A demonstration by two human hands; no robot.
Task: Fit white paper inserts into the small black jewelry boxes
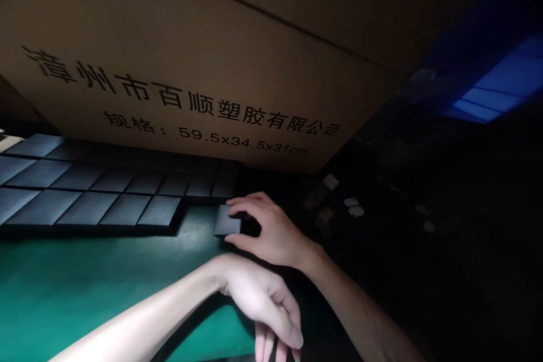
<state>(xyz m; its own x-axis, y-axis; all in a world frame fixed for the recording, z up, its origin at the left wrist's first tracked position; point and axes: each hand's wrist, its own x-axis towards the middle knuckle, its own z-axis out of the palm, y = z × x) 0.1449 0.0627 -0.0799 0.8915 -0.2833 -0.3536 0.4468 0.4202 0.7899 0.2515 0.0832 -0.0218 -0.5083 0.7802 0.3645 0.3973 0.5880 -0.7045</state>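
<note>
My right hand grips a small dark grey square box between the thumb below and the fingers above. That box sits at the green table surface, a short gap to the right of the front row of similar boxes. My left hand is nearer to me, bent down at the wrist and crossing in front of my right forearm. Its fingers hang loosely with gaps between them, and nothing shows in them. The lower frame edge cuts off some fingertips.
A big cardboard carton with black printed characters stands behind the rows of boxes. The green table spreads across the lower left. Small pale scraps lie in the dark area on the right. Something blue shows at the upper right.
</note>
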